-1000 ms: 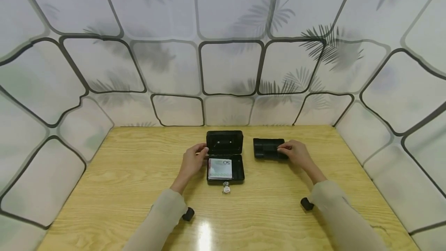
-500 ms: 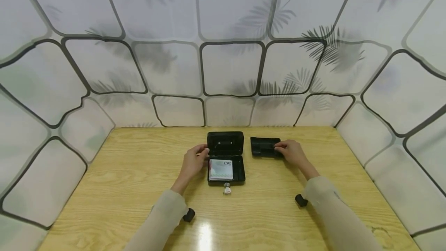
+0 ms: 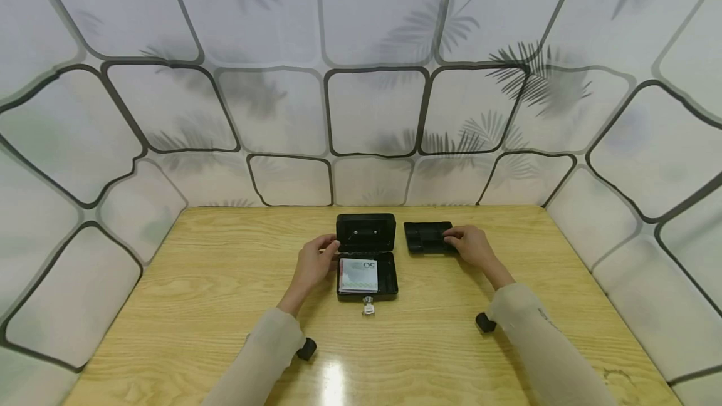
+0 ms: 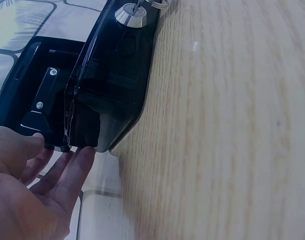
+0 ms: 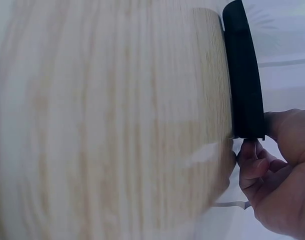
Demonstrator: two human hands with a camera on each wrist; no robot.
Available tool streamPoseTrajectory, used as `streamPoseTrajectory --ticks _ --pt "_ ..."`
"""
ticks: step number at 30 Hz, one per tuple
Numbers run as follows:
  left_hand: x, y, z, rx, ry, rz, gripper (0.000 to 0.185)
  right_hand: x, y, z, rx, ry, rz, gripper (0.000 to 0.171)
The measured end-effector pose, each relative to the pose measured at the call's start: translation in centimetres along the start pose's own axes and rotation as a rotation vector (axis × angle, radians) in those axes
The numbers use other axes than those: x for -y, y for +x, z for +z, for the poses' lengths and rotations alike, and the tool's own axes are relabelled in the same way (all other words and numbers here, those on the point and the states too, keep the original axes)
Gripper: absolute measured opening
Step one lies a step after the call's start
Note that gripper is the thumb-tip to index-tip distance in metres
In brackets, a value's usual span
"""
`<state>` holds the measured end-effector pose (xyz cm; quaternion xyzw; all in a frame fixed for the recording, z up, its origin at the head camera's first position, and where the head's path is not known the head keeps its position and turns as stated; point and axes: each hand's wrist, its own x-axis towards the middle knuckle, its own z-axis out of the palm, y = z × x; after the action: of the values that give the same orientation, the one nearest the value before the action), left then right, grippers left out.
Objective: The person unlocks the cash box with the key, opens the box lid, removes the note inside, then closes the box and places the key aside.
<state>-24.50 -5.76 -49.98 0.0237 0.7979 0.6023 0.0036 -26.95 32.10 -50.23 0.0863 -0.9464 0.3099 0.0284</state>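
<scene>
Cash box: a small black metal cash box [image 3: 366, 265] sat open near the middle of the table, its lid [image 3: 365, 234] standing upright behind the base.
Table: the light wooden table [image 3: 197, 293] carried the box and, just to its right, the tray; its glossy top judged likely to let either slide under a sideways push.
Tray: a black plastic coin tray [image 3: 427, 237] lay apart from the box, toward the far edge of the table; if lifted by one end only, it could tip or catch on the box rim.
Left hand: the left hand [image 3: 314, 262] rested against the box's left side by the hinge corner, fingers nearly straight and touching the black wall [image 4: 80, 165]; no pinch was visible. A slack touch could let the box shift or the lid fall shut.
Right hand: the right hand [image 3: 469, 244] gripped the tray's right end, fingers curled round its edge [image 5: 250, 160].
Banknotes: a folded stack of pale banknotes [image 3: 358, 274] lay loose in the left part of the base; a tray pressed down on it could crumple it or sit crooked.
Key: a small silver key [image 3: 368, 307] stood in the front lock, apt to snag a sleeve.
</scene>
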Motion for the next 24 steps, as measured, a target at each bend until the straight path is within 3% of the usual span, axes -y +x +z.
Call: streamPoseTrajectory --ticks 8,15,24 --pt "0.1 0.0 0.1 -0.002 -0.014 0.002 0.031 0.0 -0.6 -0.3 -0.048 0.032 0.061 0.029" --pt "0.0 -0.1 0.1 -0.002 -0.002 0.013 0.034 0.3 -1.5 -0.9 -0.095 0.04 0.05 0.039" --pt "-0.1 0.0 0.0 0.014 0.017 0.01 0.038 3.2 -3.5 -1.4 -0.113 0.169 -0.002 0.039"
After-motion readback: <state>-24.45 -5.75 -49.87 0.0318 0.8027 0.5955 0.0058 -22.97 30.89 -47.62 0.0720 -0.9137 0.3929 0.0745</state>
